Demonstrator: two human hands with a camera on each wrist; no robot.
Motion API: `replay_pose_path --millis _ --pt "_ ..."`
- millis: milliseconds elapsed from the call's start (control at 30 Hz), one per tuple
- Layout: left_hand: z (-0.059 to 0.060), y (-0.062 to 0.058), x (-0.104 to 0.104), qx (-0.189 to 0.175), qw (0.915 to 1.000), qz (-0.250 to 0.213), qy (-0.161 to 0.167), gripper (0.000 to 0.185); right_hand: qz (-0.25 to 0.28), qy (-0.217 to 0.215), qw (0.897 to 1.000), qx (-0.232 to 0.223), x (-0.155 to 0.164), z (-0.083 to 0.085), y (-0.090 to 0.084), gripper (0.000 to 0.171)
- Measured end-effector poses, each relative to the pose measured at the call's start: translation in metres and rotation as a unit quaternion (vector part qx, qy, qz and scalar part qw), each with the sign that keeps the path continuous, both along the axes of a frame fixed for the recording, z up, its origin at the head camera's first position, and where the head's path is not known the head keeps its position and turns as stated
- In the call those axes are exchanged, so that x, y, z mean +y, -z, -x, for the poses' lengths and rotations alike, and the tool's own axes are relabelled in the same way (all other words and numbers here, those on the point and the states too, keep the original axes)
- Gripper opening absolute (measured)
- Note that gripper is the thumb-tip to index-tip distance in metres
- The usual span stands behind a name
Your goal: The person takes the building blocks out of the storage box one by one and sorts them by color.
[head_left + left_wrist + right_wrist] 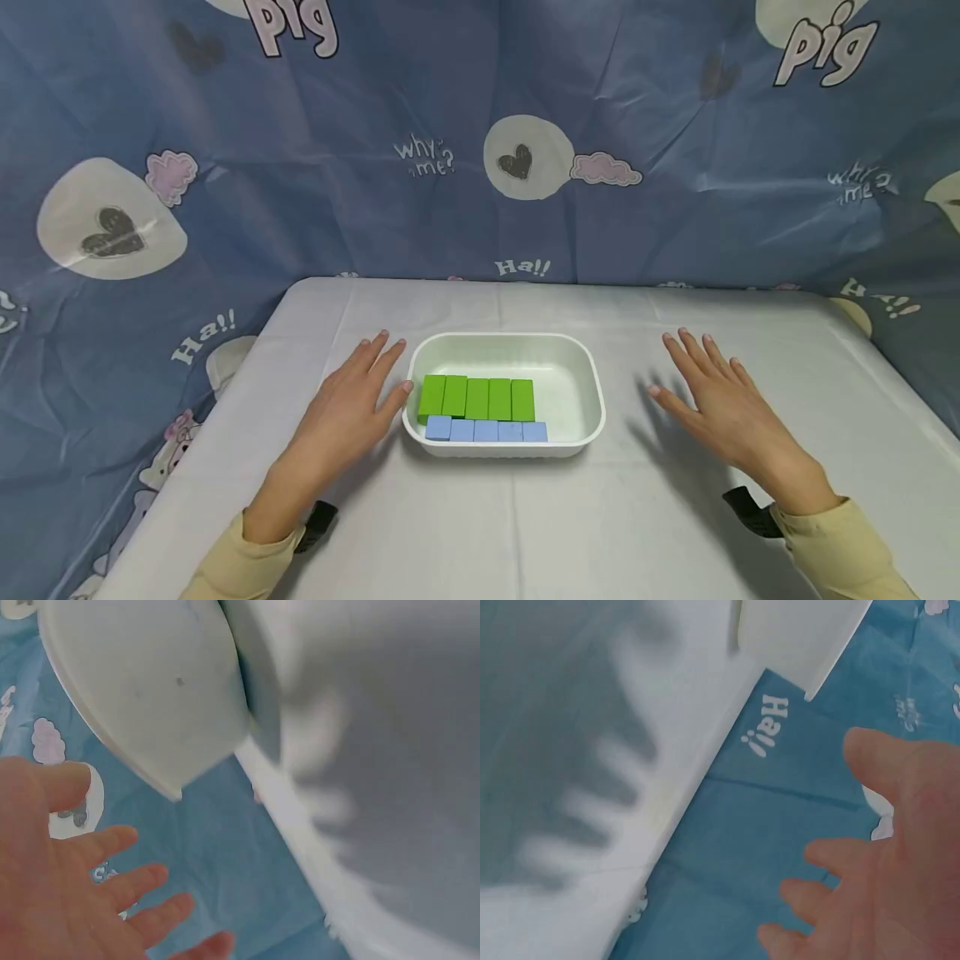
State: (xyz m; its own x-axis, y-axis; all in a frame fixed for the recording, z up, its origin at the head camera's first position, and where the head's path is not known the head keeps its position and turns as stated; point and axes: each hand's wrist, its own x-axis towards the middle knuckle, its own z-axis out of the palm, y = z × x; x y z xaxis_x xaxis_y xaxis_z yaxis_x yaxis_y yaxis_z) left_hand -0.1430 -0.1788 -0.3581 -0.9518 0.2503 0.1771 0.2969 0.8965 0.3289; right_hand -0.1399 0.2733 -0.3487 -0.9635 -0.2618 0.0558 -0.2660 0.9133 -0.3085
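Left hand, fingers spread, apparently touches the white tray holding green blocks and blue blocks; right hand, spread, hovers nearer the table's right edge

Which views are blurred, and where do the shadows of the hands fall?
Head view: sharp; the right hand casts a soft shadow leftward on the white tablecloth. Left wrist view: the white tray and finger shadows are blurred. Right wrist view: out-of-focus finger shadows lie on the cloth.
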Motion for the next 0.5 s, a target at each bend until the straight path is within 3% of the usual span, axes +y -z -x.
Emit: replay_pose_path --millis 133,333,433,500 --pt "-0.009 0.004 0.005 -0.035 0.9969 -0.068 0.015 0.061 0.007 -0.019 1.000 0.015 -0.009 0.002 -0.001 0.078" --pt "-0.021 0.011 0.014 -0.072 0.9864 -0.148 0.000 0.066 0.016 -0.043 0.998 0.048 -0.022 0.005 -0.001 0.076" --pt "-0.024 0.013 0.018 -0.092 0.9773 -0.190 -0.009 0.071 0.024 -0.057 0.996 0.069 -0.030 0.006 -0.001 0.074" --pt "-0.025 0.015 0.020 -0.110 0.9665 -0.231 -0.009 0.075 0.031 -0.067 0.994 0.081 -0.034 0.008 0.001 0.072"
